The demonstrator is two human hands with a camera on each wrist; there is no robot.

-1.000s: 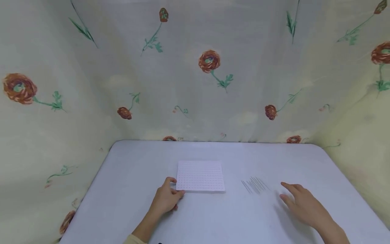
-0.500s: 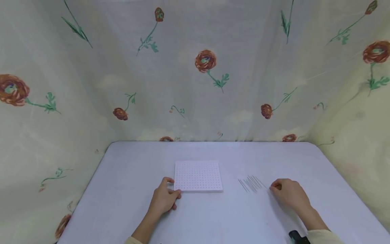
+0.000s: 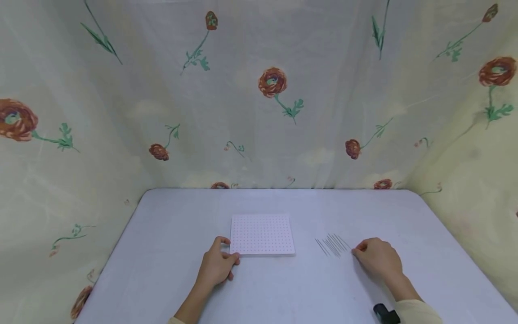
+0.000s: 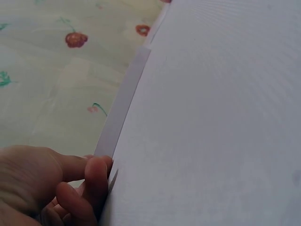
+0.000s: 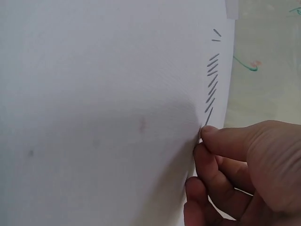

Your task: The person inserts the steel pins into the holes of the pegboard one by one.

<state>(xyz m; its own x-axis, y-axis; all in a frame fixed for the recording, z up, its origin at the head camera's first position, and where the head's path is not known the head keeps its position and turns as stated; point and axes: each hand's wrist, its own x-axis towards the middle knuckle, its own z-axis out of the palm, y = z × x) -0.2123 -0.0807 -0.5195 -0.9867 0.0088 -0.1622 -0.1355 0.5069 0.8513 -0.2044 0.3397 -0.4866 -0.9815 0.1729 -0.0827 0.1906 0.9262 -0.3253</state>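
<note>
1. White pegboard (image 3: 263, 235), dotted with a grid of holes, lies flat on the white table (image 3: 178, 220), in front of the person, between the two hands.
2. Left hand (image 3: 216, 266) spans its near-left corner, forefinger at the side edge, thumb at the front edge: gripped there, I'd judge, to steady it while leaving the holes uncovered.
3. Slim grey rods (image 3: 333, 244) lie right of the board in a slanted, mostly parallel row, spaced, perhaps, so each can be taken singly.
4. Right hand (image 3: 378, 258), well apart from the left, has thumb and forefinger pinched on the near end of the rightmost rod (image 5: 209, 117). Likely reason: an end hold leaves most of the length free.
5. That rod's far end looks low, near the tabletop; contact I cannot tell.
</note>
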